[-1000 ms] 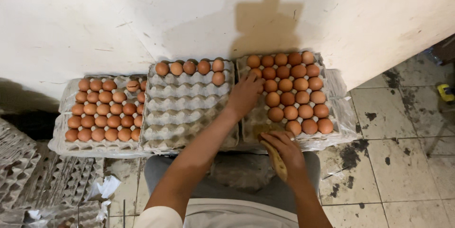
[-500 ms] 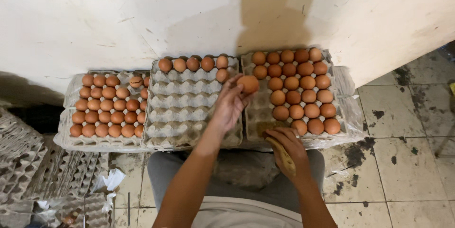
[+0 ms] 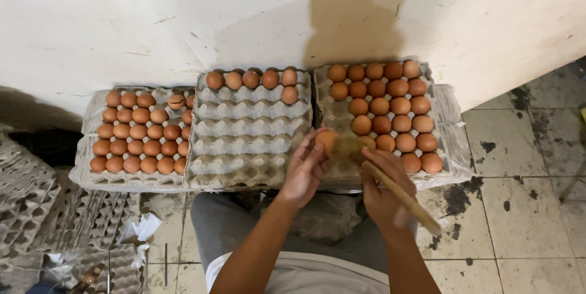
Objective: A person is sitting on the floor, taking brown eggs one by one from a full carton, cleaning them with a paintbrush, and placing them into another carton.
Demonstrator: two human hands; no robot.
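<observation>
Between both hands [image 3: 345, 169], a brown egg [image 3: 326, 140] meets the brush [image 3: 390, 185].

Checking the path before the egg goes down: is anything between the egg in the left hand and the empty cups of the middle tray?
Nothing visible. The left hand holds the egg at the brush tip, just right of the middle tray, whose nearest cups are bare.
</observation>
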